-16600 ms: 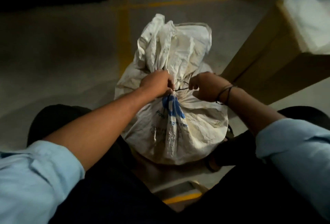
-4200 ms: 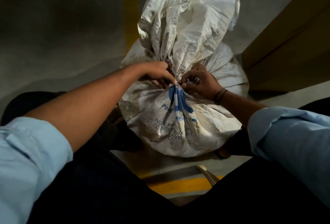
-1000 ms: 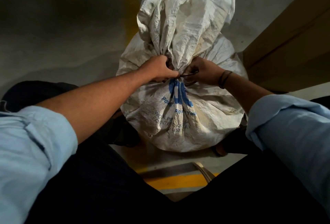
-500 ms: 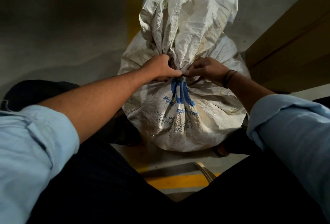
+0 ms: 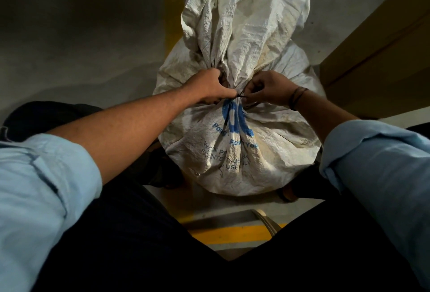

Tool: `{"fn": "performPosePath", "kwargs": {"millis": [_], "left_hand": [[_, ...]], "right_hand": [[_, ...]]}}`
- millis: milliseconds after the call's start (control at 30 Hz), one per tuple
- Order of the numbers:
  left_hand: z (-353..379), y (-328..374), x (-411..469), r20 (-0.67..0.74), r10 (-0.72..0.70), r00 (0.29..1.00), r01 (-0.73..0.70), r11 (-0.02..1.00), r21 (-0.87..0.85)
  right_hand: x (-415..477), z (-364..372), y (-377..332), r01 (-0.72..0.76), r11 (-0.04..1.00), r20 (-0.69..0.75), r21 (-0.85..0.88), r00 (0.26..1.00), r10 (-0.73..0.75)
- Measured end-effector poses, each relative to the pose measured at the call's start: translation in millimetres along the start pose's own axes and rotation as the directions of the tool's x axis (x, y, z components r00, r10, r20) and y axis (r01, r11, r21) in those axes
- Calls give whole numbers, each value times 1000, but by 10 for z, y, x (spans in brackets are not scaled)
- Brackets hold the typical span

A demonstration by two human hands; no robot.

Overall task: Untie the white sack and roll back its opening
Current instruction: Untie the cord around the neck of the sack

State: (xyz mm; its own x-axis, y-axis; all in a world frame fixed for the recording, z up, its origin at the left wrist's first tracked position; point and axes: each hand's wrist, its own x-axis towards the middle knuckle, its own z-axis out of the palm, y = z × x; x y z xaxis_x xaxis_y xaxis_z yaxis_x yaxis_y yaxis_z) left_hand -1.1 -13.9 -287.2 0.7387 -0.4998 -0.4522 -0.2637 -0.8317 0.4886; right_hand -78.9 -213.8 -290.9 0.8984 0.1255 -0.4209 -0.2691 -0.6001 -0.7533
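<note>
Little has moved over the last second: both hands stay at the neck of the sack [image 5: 242, 147], the right one now curled in closer to the knot.

Sack stands upright on the floor [image 5: 81, 42] between the person's knees, neck cinched by a thin dark tie [image 5: 239, 96]; the loose top flares up and away above it. A cardboard box [image 5: 377, 59] stands just beside it on the right.

Left hand [image 5: 209, 88]: closed in a fist on the gathered neck, thumb pressed at the tie. Right hand [image 5: 267, 90]: fingers bent together, tips pinching at the tie; cannot tell whether a free end is actually caught.

Step in hand: untying. Neck is tight, so the knot appears not yet released; rolling back not begun.

Next move, as I judge it: left hand holds the neck steady while the right works a loop loose and pulls the tie clear. Tie is thin and sunk into the folds, so fingertip work, not force.
</note>
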Motion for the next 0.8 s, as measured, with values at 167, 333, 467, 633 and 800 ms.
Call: {"fn": "performPosePath", "kwargs": {"millis": [167, 333, 467, 633, 800], "left_hand": [[-3, 5, -6, 0, 5, 1000, -5, 1000, 3], [8, 0, 20, -1, 10, 1000, -10, 1000, 5], [6, -3, 26, -5, 7, 1000, -7, 1000, 8], [15, -4, 17, -19, 6, 1000, -6, 1000, 21], [8, 2, 12, -10, 0, 1000, 0, 1000, 7]], "right_hand": [[-28, -49, 57, -40, 963, 122, 266, 992, 8], [2, -51, 58, -113, 894, 113, 434, 991, 71], [34, -13, 65, -85, 958, 32, 273, 996, 79], [12, -32, 49, -51, 986, -7, 156, 999, 53], [-23, -7, -56, -40, 998, 2, 55, 999, 40]]}}
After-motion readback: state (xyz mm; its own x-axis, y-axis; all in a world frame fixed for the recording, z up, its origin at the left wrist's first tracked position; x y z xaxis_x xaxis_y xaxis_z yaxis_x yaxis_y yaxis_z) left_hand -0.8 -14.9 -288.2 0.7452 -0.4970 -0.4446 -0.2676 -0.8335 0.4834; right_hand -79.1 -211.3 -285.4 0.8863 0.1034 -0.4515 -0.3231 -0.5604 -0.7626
